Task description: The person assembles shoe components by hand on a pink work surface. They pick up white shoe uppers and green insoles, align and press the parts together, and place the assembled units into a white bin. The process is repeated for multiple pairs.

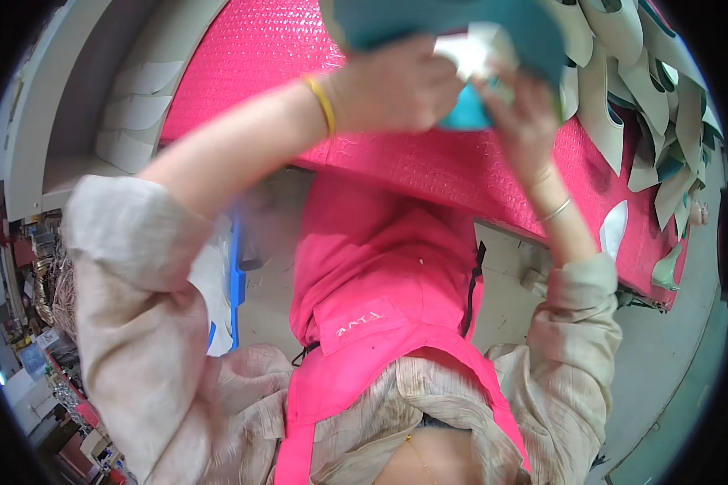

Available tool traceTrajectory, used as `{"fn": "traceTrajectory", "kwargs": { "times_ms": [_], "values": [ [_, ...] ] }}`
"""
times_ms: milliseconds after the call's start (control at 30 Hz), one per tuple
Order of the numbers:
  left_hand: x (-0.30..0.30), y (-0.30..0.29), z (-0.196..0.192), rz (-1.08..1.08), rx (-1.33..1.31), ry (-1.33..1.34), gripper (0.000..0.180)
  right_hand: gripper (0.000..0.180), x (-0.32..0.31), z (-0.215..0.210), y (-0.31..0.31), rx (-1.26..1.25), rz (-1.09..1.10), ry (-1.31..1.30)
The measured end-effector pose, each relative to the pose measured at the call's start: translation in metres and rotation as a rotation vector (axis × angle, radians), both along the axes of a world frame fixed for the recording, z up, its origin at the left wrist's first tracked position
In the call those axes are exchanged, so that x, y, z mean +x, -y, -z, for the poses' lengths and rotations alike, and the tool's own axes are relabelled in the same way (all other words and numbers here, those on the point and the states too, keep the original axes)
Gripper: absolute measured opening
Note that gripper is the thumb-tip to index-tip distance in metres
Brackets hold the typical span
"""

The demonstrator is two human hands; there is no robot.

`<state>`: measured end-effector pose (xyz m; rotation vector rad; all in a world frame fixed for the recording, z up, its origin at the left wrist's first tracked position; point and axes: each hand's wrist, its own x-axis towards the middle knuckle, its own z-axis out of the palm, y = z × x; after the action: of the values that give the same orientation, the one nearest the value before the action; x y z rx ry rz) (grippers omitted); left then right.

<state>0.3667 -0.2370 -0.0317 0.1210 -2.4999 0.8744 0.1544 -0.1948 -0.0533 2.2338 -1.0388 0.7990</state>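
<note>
Teal piece (461, 11) cut off, left hand (404, 82) blurred

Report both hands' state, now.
Left hand: closed; what it grips is too blurred to tell.
Right hand: closed, holding the teal piece.

We are holding a blurry blue-green piece (534, 36) with our left hand (396, 85) and right hand (527, 117) over the pink table (251, 73). Pale curved pieces (598, 105) are lying on our right. We are wearing a pink apron (364, 283).
</note>
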Motion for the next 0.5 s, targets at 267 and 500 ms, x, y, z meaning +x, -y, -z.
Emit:
{"fn": "traceTrajectory", "kwargs": {
  "times_ms": [267,500],
  "values": [
    [-0.005,-0.086,0.075,-0.538,0.583,-0.357,0.007,0.020,0.018,0.029,-0.036,0.713,0.088,-0.046],
    [-0.011,-0.070,0.079,-0.744,0.942,-0.598,0.019,0.022,0.032,-0.008,0.044,1.300,-0.027,-0.273]
  ]
}}
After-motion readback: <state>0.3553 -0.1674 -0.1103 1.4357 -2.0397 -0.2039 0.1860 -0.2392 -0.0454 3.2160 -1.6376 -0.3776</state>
